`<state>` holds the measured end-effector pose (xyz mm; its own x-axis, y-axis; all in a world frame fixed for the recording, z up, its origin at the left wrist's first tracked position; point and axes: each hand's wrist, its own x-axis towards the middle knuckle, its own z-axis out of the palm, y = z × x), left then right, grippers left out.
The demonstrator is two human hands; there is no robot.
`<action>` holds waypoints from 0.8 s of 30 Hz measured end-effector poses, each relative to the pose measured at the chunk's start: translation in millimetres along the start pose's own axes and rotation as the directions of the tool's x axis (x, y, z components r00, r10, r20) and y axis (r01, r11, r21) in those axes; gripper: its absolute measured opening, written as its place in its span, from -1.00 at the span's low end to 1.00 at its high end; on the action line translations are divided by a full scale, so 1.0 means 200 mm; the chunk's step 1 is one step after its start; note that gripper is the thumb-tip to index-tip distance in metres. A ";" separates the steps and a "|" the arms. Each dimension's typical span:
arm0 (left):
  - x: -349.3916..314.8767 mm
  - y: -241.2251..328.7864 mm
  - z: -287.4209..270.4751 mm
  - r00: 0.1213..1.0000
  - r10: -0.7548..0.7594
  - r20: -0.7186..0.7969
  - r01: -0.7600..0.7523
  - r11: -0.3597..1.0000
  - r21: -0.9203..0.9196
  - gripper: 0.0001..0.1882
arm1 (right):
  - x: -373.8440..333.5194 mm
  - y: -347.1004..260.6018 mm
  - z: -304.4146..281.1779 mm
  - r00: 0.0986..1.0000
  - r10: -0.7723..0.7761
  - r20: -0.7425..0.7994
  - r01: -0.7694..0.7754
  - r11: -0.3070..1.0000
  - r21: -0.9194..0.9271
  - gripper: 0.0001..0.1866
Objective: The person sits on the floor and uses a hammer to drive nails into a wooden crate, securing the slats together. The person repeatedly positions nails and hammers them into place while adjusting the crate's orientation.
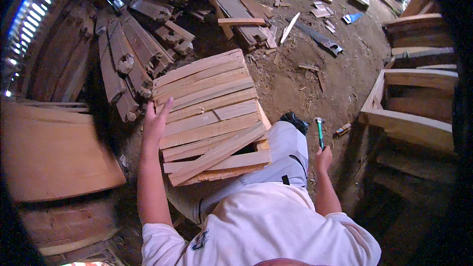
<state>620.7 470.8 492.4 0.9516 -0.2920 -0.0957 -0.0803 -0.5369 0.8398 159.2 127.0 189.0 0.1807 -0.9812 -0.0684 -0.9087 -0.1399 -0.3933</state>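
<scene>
Left hand (156,118) lies open, fingers flat against left edge of pale slatted wooden panel (212,113) resting on the lap. Right hand (323,157) closed around green-handled hammer (320,133), upright; head small, blurred. Panel underside hidden.

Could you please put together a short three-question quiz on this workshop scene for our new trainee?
1. True or false: the right hand holds a hammer with a green handle.
2. What does the left hand rest against? A) a saw B) the slatted wooden crate C) a bucket
3. In a few words: how does the top slat nearest the person lie compared with the others?

Key
1. True.
2. B, at the crate's left edge, fingers spread open.
3. It lies at a slant across the near slats, while the rest run roughly parallel.
</scene>
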 end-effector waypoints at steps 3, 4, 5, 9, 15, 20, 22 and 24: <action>0.00 -0.01 0.04 0.999 0.010 -0.049 0.002 0.972 0.233 -0.19 | -0.06 0.23 0.19 0.990 0.142 0.024 -0.140 0.988 -0.069 -0.70; 0.07 -0.13 0.01 0.999 0.015 -0.040 -0.006 0.976 0.217 -0.17 | -0.07 0.32 0.26 0.984 0.174 0.045 -0.170 0.981 -0.091 -0.69; 0.12 -0.21 -0.01 1.000 0.019 -0.025 -0.013 0.980 0.198 -0.15 | -0.09 0.39 0.29 0.975 0.212 0.063 -0.204 0.972 -0.118 -0.69; 0.10 -0.25 -0.04 1.000 -0.005 -0.015 0.007 0.991 0.134 -0.18 | -0.06 0.27 0.23 0.972 0.230 0.043 -0.209 0.936 -0.285 -0.69; 0.01 -0.09 0.02 0.999 -0.038 0.000 0.037 0.983 0.181 -0.13 | 0.36 -0.16 0.33 0.984 -0.083 0.158 0.064 0.990 0.124 -0.67; -0.01 -0.10 0.02 0.993 -0.099 -0.059 0.106 0.986 0.127 -0.11 | 0.52 -0.37 0.54 0.917 -0.158 0.367 0.111 0.983 0.147 -0.68; -0.03 -0.08 0.03 0.994 -0.099 -0.035 0.101 0.991 0.083 -0.11 | 0.54 -0.40 0.59 0.882 -0.136 0.451 0.136 0.990 0.032 -0.71; 0.00 -0.06 0.06 0.997 -0.074 -0.017 0.076 0.993 0.093 -0.11 | 0.61 -0.34 0.70 0.852 -0.123 0.510 0.152 0.988 -0.015 -0.75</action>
<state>618.9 467.5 477.0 0.9599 -0.2377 -0.1488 -0.0353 -0.6287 0.7769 294.6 35.6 79.4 0.4571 -0.7504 -0.4774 -0.8765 -0.2890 -0.3850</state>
